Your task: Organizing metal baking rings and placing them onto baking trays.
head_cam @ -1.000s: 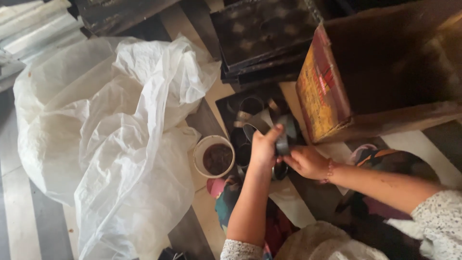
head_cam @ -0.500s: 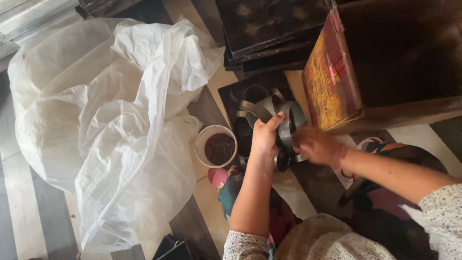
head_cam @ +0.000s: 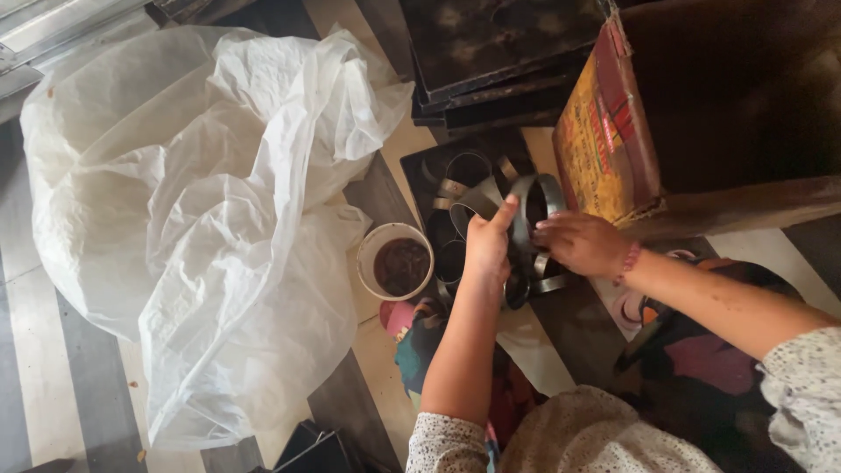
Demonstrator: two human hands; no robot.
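Just right of the frame's centre, both hands meet over a dark baking tray (head_cam: 420, 175) on the floor; the left hand (head_cam: 487, 250) is raised with its index finger pointing up and to the right, fingers closed on the rim of a metal ring mould (head_cam: 530, 210); the ring stands on edge, its open face turned towards the left of the frame, its long axis running roughly top to bottom; the right hand (head_cam: 583, 245) comes in from the right with fingers curled and pressed to the other side of the same ring; whether it pinches the ring or only steadies it cannot be told. More metal rings (head_cam: 469, 171) lie flat on the tray above and left of the hands, and another (head_cam: 550, 282) sits below the right hand.

Edges: a cardboard box (head_cam: 604, 140) stands just beside the ring on the right, its printed wall close to the right hand; a stack of dark trays (head_cam: 499, 52) closes the top; a small round bowl of dark paste (head_cam: 396, 261) sits just left of the left wrist; a large crumpled white plastic sheet (head_cam: 193, 201) fills the left half of the frame. Open floor shows only in narrow strips at lower left and between bowl and sheet.
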